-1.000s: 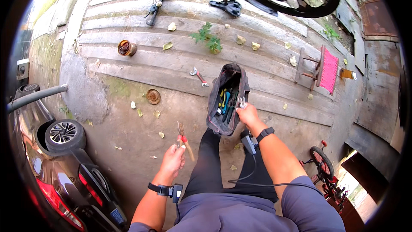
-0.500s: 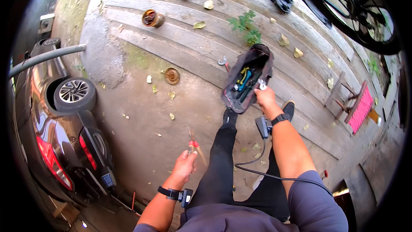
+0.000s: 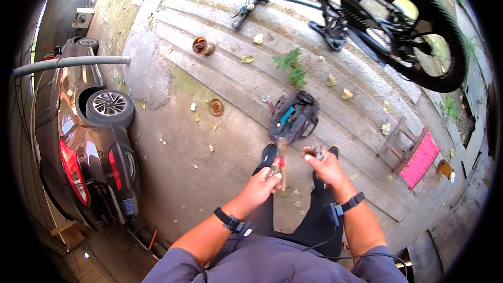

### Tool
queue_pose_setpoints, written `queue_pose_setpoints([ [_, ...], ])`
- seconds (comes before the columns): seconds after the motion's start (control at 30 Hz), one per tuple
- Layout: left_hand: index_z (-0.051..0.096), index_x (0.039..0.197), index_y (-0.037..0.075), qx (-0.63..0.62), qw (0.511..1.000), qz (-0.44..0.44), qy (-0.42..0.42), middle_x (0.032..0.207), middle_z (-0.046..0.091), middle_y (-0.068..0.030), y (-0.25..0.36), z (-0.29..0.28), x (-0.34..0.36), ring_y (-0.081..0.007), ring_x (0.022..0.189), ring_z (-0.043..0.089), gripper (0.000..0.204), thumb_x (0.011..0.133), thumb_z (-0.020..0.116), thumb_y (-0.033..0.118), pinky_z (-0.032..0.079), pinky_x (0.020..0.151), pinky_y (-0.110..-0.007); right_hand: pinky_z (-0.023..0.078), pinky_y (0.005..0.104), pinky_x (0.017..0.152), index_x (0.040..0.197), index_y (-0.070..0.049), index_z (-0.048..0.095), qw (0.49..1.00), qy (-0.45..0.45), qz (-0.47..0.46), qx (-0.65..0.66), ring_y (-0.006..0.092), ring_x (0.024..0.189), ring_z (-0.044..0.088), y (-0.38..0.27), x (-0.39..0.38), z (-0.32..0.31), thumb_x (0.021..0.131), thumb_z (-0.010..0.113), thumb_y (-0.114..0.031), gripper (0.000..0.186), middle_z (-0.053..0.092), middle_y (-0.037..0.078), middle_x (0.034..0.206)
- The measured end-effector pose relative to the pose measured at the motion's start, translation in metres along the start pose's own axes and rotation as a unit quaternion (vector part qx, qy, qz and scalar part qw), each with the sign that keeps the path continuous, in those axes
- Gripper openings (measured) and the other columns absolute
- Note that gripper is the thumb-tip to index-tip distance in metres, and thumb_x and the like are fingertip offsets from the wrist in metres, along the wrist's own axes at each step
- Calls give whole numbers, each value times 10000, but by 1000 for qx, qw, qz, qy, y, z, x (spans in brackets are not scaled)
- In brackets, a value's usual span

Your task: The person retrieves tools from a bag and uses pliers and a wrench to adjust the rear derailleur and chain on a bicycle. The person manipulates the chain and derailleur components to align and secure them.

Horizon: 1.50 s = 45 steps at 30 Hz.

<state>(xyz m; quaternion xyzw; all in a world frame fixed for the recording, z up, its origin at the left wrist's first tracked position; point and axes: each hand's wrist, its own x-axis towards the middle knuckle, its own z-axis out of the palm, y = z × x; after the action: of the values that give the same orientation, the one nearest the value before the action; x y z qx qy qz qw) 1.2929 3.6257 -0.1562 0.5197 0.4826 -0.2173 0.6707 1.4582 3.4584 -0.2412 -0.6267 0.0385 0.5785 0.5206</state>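
My left hand (image 3: 258,187) is closed round a pair of pliers (image 3: 281,153) with worn red and tan handles, the rusty jaws pointing away from me. Close to its right, my right hand (image 3: 327,169) grips a small shiny metal piece (image 3: 316,152) whose kind I cannot make out, as the fingers partly cover it. The hands are apart, at about the same height over my feet. Beyond them a dark fabric tool bag (image 3: 308,127) lies gaping on the ground, with a teal tool (image 3: 286,116) and other dark items inside.
A bicycle (image 3: 361,15) lies at the far right across the wooden planks (image 3: 230,71). To the right stands a small stool (image 3: 419,158) with a pink woven seat. A rusty can (image 3: 203,46) and rusty disc (image 3: 216,107) sit farther left. A parked car (image 3: 99,162) fills the left side.
My right hand has left the bag's edge and come nearer me with the metal piece. My left hand has brought the pliers rightward and farther forward. The bag now looks slumped.
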Motion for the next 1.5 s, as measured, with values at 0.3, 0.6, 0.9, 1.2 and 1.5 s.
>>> queue_pose_setpoints([
  [0.3,618,1265,15,186,951,181,-168,1106,621,-49,102,165,-19,-159,1024,575,389,953,668,241,474,925,-339,473,244,680,1065,-30,689,991,2,-49,122,74,784,596,-74,-140,-129,909,774,-177,231,698,7,919],
  [0.6,446,1446,34,-101,930,6,-352,1302,607,-142,204,243,-19,-252,1279,570,554,934,652,81,497,1037,-390,465,224,597,1070,-53,649,965,6,-100,243,78,775,634,-170,-189,-205,907,769,-133,217,719,46,959],
  [0.9,518,1365,25,-23,915,-44,-400,1244,617,-142,272,277,43,-235,1181,617,429,948,579,107,562,887,-351,547,308,813,1216,-35,674,990,2,-141,-15,126,903,662,-217,-135,-296,948,724,-202,320,733,45,987],
  [1.2,512,1350,9,-29,969,-79,-232,1162,625,-109,276,271,90,-259,1109,668,427,927,557,49,610,788,-345,505,253,742,1143,-9,702,991,101,-56,-71,82,788,626,-297,-161,-419,945,727,-186,267,733,42,945],
  [1.5,497,1338,18,-157,987,-38,-3,1091,640,-91,269,320,117,-191,1003,669,432,932,592,134,556,689,-302,327,202,410,1137,-23,687,985,112,-34,-131,19,449,415,-359,-89,-534,954,719,-257,299,728,55,854],
])
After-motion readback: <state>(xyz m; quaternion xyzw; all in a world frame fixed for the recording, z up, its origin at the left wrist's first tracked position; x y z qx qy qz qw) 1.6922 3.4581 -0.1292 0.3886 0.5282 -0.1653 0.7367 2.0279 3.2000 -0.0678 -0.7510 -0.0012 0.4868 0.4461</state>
